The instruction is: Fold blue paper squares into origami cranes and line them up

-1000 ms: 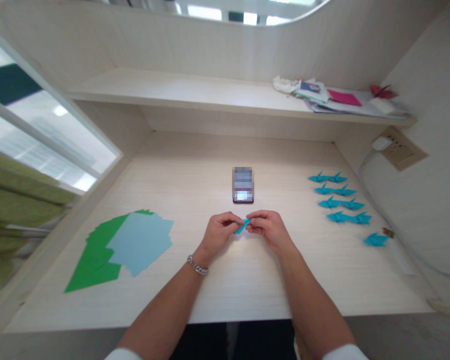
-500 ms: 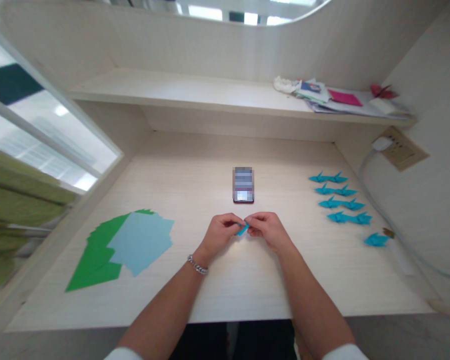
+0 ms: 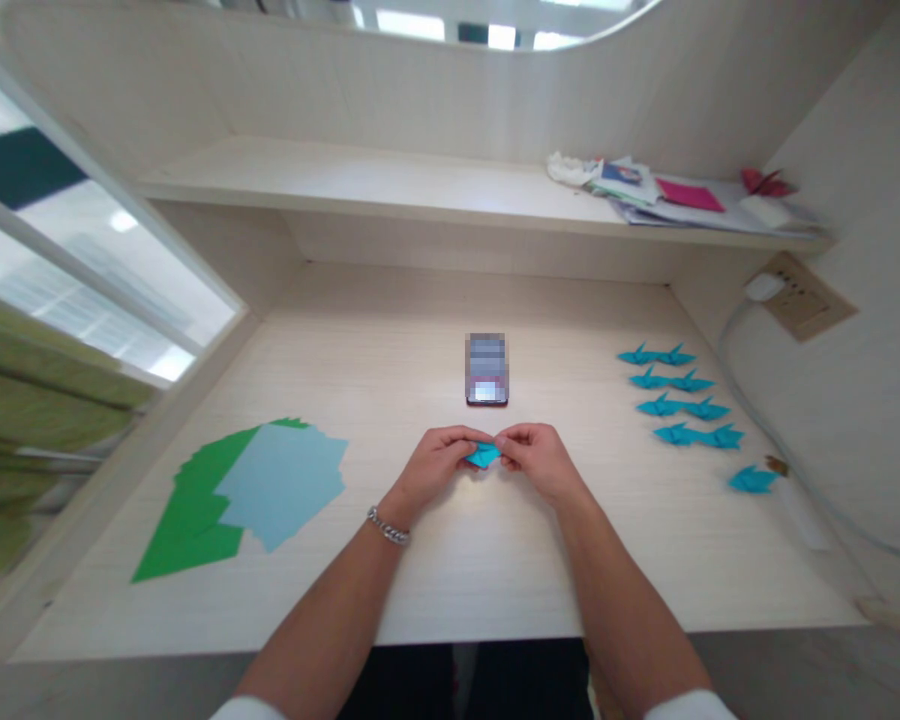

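Blue folded paper (image 3: 484, 457), showing a broader face than half a second ago (shaping seems unfinished), sits pinched between nearly closed fingertips of left hand (image 3: 436, 462) and right hand (image 3: 538, 460), between phone (image 3: 487, 370) and the surface's (image 3: 487, 580) front edge.

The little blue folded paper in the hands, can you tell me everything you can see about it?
The small, bright-blue folded piece looks like thin paper, with creases and flat, angled faces. Its visible part is wider along the top and narrows toward the person. The bare left hand pinches one end and the bare right hand the other, so fingers hide its ends. It's on the person's side of the dark, rectangular phone. I can't tell whether it touches the desk.
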`<action>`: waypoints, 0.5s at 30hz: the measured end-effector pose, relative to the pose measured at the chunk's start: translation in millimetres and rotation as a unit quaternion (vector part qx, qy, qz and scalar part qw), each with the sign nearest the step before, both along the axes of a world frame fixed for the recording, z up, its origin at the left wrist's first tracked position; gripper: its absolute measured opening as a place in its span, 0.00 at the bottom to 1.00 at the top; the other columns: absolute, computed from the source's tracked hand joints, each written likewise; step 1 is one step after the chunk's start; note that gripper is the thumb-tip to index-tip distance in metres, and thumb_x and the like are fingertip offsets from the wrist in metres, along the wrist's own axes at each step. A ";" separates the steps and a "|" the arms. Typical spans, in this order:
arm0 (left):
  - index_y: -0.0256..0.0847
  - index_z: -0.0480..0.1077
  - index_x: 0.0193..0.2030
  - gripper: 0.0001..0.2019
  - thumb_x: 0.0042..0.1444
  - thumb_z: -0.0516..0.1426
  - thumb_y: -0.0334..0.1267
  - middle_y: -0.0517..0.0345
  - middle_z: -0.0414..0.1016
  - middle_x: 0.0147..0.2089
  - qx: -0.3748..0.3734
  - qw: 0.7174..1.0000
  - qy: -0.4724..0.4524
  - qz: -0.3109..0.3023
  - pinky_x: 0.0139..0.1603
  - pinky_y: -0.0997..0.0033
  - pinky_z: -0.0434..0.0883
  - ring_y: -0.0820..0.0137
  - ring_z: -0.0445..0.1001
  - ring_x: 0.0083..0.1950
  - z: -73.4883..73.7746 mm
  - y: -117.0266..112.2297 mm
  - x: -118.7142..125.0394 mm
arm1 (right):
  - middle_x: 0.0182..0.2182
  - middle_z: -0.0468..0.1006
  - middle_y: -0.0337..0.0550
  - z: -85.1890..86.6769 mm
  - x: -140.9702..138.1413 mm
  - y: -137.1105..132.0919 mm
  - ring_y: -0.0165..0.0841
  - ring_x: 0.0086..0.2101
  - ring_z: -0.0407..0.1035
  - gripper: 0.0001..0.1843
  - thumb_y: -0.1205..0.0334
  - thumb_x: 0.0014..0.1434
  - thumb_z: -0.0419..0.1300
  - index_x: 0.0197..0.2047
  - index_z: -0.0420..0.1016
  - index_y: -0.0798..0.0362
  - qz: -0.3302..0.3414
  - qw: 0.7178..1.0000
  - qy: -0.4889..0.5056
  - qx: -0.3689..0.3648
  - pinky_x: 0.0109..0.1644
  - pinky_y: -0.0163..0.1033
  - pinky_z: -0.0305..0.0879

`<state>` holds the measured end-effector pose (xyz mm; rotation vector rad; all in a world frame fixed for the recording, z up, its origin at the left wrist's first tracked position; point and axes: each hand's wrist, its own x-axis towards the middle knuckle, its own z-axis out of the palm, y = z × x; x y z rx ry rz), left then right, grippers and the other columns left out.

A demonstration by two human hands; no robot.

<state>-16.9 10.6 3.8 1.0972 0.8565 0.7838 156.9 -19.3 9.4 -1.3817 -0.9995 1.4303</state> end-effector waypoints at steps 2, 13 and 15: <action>0.34 0.76 0.39 0.11 0.51 0.56 0.33 0.53 0.77 0.32 -0.016 1.000 -0.020 0.006 0.33 0.69 0.73 0.69 0.74 0.31 -1.2 0.6 -0.1 | 0.18 0.73 0.39 0.0 -0.1 0.0 0.27 0.19 0.64 0.13 0.54 0.45 0.65 0.27 0.76 0.58 -0.008 1.000 -0.008 0.002 0.23 0.33 0.60; 0.35 0.75 0.35 0.08 0.48 0.60 0.36 0.56 0.76 0.28 0.040 0.994 0.095 0.030 0.29 0.75 0.69 0.73 0.72 0.28 5.1 -1.3 4.2 | 0.19 0.75 0.41 -3.4 -4.1 1.6 0.28 0.20 0.67 0.12 0.57 0.49 0.62 0.32 0.79 0.58 0.012 0.998 -0.064 0.014 0.26 0.33 0.65; 0.35 0.75 0.35 0.09 0.48 0.61 0.37 0.55 0.76 0.28 0.041 0.995 0.085 0.025 0.29 0.74 0.69 0.73 0.72 0.28 4.0 -1.0 3.4 | 0.20 0.76 0.42 -4.7 -5.5 1.7 0.29 0.21 0.68 0.13 0.57 0.48 0.63 0.33 0.79 0.58 0.019 0.997 -0.065 0.026 0.26 0.33 0.65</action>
